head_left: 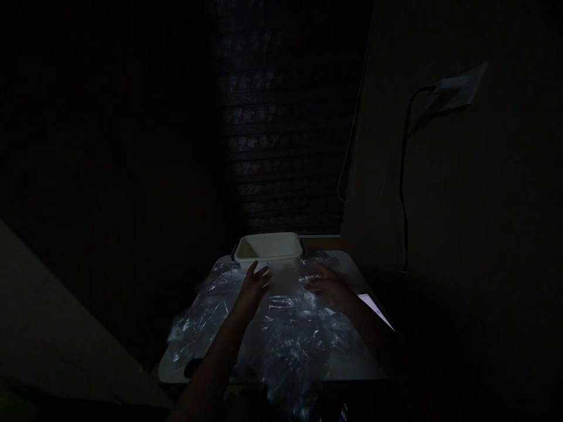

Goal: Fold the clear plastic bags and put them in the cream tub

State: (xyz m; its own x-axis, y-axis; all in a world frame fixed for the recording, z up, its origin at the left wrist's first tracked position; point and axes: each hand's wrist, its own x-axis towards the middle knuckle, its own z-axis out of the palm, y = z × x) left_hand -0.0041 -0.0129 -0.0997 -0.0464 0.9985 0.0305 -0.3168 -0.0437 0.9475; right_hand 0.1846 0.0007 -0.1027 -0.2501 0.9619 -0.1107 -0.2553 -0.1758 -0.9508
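Crumpled clear plastic sheeting (292, 346), perhaps thin bags, spreads over a white table and hangs off its front edge. Above its middle my left hand (255, 286) is open, thumb and fingers apart, holding nothing that shows. My right hand (329, 288) is open over the plastic at the right, fingers apart and pointing left. A small reddish mark or item (308, 276) shows by its fingertips; the dark hides what it is. Whether either hand touches the plastic I cannot tell.
At the back of the table (352, 366) stands a white tub (269, 258) with dark side handles. A lit phone-like screen (376, 310) lies at the right edge. A dark object (192, 368) sits front left. Behind are a blind (264, 146) and a cable (402, 176).
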